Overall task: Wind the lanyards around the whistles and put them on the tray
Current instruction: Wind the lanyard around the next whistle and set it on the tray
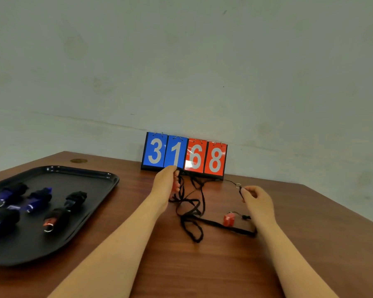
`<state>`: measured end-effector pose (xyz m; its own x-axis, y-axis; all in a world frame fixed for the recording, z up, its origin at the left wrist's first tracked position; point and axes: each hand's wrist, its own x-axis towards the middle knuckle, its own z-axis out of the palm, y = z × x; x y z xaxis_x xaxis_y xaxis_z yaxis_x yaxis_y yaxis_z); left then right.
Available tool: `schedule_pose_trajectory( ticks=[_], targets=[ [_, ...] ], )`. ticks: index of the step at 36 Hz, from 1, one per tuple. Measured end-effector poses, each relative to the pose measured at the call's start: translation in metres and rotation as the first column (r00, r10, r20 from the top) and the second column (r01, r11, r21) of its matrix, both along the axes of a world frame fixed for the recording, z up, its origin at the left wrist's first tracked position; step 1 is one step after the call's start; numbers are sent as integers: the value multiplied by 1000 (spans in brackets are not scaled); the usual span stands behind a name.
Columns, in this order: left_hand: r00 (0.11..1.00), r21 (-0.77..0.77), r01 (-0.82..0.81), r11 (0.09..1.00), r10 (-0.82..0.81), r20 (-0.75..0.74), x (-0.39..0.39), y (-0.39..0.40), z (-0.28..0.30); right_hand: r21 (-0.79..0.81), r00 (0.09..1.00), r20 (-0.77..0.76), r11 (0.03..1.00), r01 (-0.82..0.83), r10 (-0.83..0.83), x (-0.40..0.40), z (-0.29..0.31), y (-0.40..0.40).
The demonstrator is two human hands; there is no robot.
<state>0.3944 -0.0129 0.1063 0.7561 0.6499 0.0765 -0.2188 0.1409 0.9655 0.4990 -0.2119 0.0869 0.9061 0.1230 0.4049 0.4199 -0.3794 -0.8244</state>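
**Whistles on the tray, and two more being untangled**

Tray (pixel 108 177), black and shallow, lies at the left of the wooden table (pixel 224 265), set within easy reach of the left arm so that each finished piece can be dropped in without stretching. Five wound whistles (pixel 39 198) rest on it, each bundled in its own black cord, blue ones toward the left and a red one (pixel 52 220) nearer the front; they lie apart from one another, presumably so the windings do not catch.

Left hand (pixel 165 186), centre of the scene, is raised a little off the table with its fingers curled round a small red whistle (pixel 175 187), of which only slivers show between them. Black cord trails from this fist into the lanyard tangle (pixel 190 214), a loose heap of loops on the table between the two hands. Holding the whistle up seems meant to let its cord hang free of the heap.

Scoreboard (pixel 184 155), reading 3 1 6 8, stands against the wall behind the hands and plays no part.

Right hand (pixel 256 198) pinches a thin cord just below a metal ring (pixel 238 186), thumb and forefinger closed on it, the other fingers curled loosely. Pulling here likely separates one lanyard from the other. A second red whistle (pixel 228 219) lies on the table just beside this hand, its strap looping into the same heap; it is untouched and not yet wound.
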Motion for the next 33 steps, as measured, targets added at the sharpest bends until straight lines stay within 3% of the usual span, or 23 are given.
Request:
schedule_pose_trajectory(
  ticks=[4,7,11,14,17,22,27,30,33],
  targets=[
    [997,72,49,996,-45,-66,4,-8,-1,19,998,32,998,62,-62,3,-4,0],
    [999,72,-24,997,26,-29,3,-6,-1,249,989,-58,957,148,-138,7,-2,-6],
    [967,-104,-221,970,232,110,-1,9,0,520,955,-258,811,267,-148,15,0,-16],
    [930,-233,-291,928,331,156,-5,19,-2,556,928,-350,769,316,-129,20,-2,-19],
    [926,-253,-300,920,345,153,-6,22,-2,551,916,-379,764,336,-130,25,-6,-20],
    [928,-187,-297,936,329,175,-2,21,-1,489,910,-328,778,395,-256,25,-7,-25],
    [887,-339,-328,882,411,210,-9,30,0,364,894,-315,830,423,-318,22,-11,-30],
    [912,-377,-286,881,371,176,-12,30,-1,156,932,-232,935,319,-279,22,-15,-27],
    [952,-306,-213,928,268,148,-11,22,2,-103,973,-119,977,185,-197,19,-17,-18]
  ],
)
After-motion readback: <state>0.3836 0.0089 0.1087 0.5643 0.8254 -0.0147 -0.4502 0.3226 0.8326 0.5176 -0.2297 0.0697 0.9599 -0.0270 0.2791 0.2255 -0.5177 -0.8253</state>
